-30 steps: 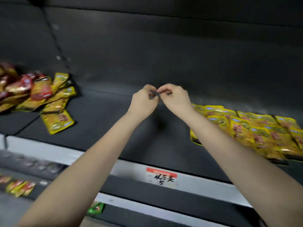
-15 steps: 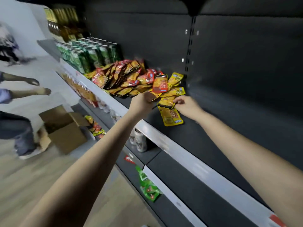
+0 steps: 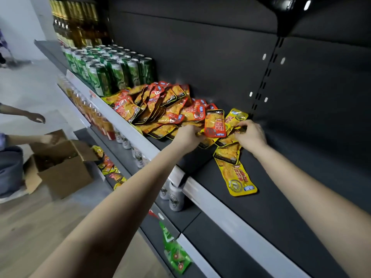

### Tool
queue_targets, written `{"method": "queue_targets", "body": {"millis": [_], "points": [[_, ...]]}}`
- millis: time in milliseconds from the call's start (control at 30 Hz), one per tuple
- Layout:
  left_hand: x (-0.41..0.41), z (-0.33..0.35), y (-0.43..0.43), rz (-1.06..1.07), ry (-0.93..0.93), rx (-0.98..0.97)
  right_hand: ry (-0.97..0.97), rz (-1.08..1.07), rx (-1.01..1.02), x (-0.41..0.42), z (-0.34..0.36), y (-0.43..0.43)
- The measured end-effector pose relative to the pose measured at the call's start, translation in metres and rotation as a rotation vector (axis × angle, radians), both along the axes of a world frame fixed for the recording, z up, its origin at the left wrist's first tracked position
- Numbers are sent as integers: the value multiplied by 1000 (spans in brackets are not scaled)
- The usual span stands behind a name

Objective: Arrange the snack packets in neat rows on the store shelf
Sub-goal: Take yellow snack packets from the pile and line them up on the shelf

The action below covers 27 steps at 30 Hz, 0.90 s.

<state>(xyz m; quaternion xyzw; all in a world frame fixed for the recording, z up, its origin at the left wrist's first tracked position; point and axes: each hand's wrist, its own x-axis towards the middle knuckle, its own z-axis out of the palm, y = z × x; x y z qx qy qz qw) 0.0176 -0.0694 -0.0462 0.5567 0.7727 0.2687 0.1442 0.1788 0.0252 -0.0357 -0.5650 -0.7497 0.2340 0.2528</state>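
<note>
On the shelf (image 3: 281, 197), left hand (image 3: 188, 135) and right hand (image 3: 251, 135) curl fingers (image 3: 245, 123) round snack packets (image 3: 160, 106).

Wood floor (image 3: 40, 227), white wall (image 3: 20, 27), dark shelving (image 3: 200, 57)

Bare forearms (image 3: 128, 197), bare left hand (image 3: 187, 135), bare right hand (image 3: 252, 135)

One heap of snack packets (image 3: 160, 109) sits on the shelf (image 3: 281, 197), too many and too overlapped to count. One yellow packet (image 3: 239, 177) lies alone at the heap's five o'clock. At its ten o'clock, the nearest row of green cans (image 3: 118, 75) has four. One cardboard box (image 3: 60, 167) stands on the floor.
</note>
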Motion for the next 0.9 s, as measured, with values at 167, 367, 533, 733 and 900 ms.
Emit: {"method": "queue_targets", "body": {"millis": [167, 367, 533, 733, 900], "points": [[5, -3, 23, -49, 29, -76, 126, -44, -57, -5, -2, 3], [5, 0, 34, -130, -97, -205, 169, 61, -155, -8, -7, -10], [3, 3, 33, -176, -112, -122, 300, 77, -219, -2, -12, -15], [26, 1, 25, -80, -121, -62, 427, 145, -167, 12, -10, -27], [53, 13, 24, -109, -280, -37, 550, 200, -174, 39, -8, -38]]}}
